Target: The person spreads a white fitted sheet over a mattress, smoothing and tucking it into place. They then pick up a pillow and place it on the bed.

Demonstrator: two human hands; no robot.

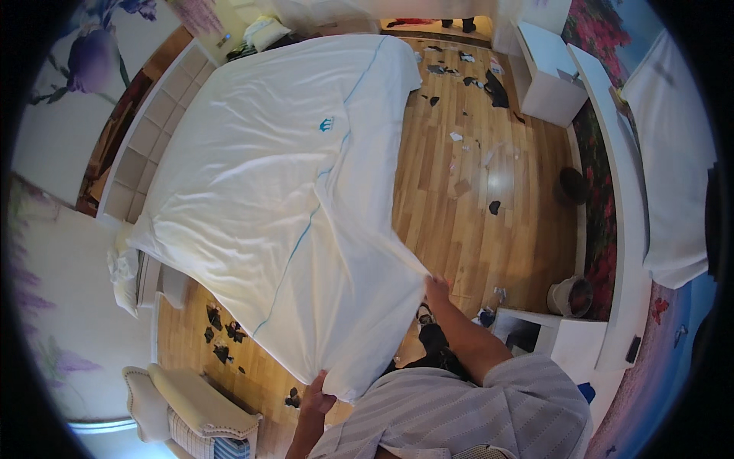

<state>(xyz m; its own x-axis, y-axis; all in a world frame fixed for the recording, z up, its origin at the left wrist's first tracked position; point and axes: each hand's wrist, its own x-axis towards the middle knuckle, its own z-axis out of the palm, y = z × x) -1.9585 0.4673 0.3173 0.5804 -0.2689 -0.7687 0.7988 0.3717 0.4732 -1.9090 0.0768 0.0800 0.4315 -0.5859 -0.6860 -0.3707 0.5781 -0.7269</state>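
Observation:
A white bed cover point(241, 166) with a thin blue stripe and a small blue printed emblem spreads over the bed, wrinkled across its middle. My left hand point(316, 396) grips its near edge at the lower middle of the view. My right hand point(438, 288) pinches another part of the edge, further forward and to the right. Between both hands the cloth is drawn off the bed towards my body, with folds running from each grip. The mattress beneath is hidden.
A padded headboard point(155, 129) stands at the left. A beige upholstered chair point(195, 396) is at the lower left. Dark scraps point(221, 353) litter the wooden floor point(436, 166). Along the right are a white cabinet point(553, 94), a dark bin point(570, 186) and a pale bin point(562, 298).

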